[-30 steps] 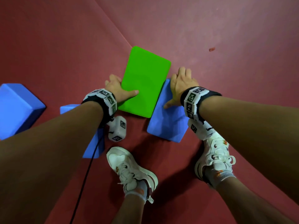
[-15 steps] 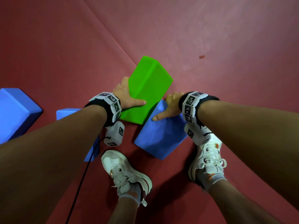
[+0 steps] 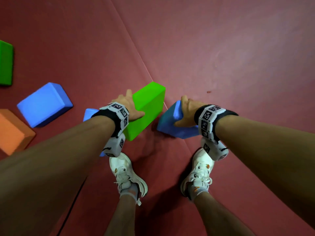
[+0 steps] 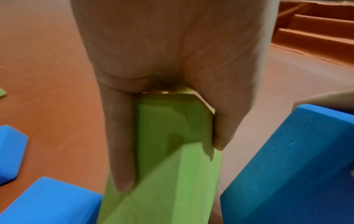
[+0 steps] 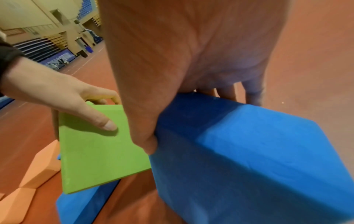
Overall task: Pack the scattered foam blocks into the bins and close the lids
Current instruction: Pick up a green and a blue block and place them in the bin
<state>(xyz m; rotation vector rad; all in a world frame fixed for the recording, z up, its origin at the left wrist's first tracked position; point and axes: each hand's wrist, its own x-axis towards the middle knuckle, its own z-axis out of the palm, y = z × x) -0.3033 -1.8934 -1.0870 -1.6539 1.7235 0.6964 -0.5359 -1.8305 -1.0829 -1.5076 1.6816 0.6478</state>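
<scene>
Nearest, just ahead of the person's shoes (image 3: pixel 127 174), both hands are already gripping a block each, so the coming carry is turning on how those blocks are lying in the grasp. The left hand (image 3: pixel 127 108) is clamping the green block (image 3: pixel 146 109) across its narrow thickness, thumb on the broad face and fingers (image 4: pixel 119 151) down the opposite side; the block's long axis is running away from the person and tilting up off the floor (image 3: pixel 221 48). Just beside it, the right hand (image 3: pixel 186 111) is pinching the blue block (image 3: pixel 172 125) the same way at its upper edge, with the block hanging down and toward the person. The two blocks are sitting close but apart. Farther left, more blocks are lying loose: a blue one (image 3: pixel 44 104), an orange one (image 3: pixel 12 132), a green one (image 3: pixel 6 63). No bin is showing in any view, so which way the hands must swing cannot be told.
</scene>
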